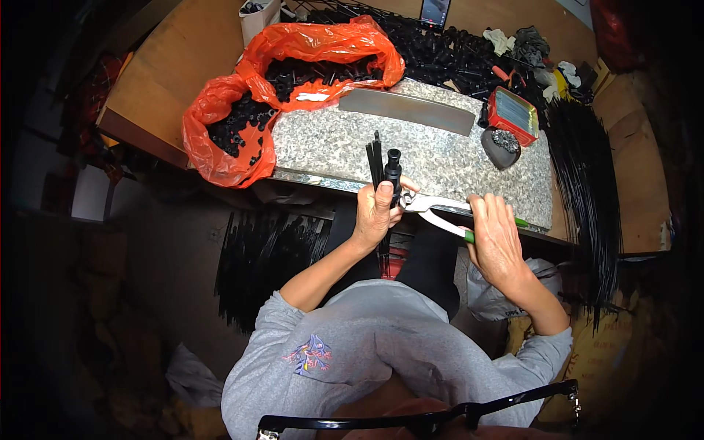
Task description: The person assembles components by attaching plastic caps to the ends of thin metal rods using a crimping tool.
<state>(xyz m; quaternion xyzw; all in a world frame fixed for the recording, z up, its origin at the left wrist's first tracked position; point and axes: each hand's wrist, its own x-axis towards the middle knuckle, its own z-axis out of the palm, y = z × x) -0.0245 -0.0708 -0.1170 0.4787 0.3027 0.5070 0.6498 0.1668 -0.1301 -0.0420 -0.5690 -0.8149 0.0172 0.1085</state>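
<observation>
The left hand (375, 213) clutches a black tubular fitting (393, 173) and thin rods (375, 160) at the granite slab (337, 139)'s near edge; the right hand (497, 238) grips green-handled pliers (420, 204) beside them. From the fitting, orange plastic bags (315, 35) crowd 10 o'clock, a metal strip (408, 111) 12, a red tin (515, 132) 2.

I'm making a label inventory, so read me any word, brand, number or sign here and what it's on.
White sack: dark print, which I won't copy out.
Yellow sack: reddish print, too blurred to read.
Phone: screen too small to read.
Pliers: no readable text.
</observation>
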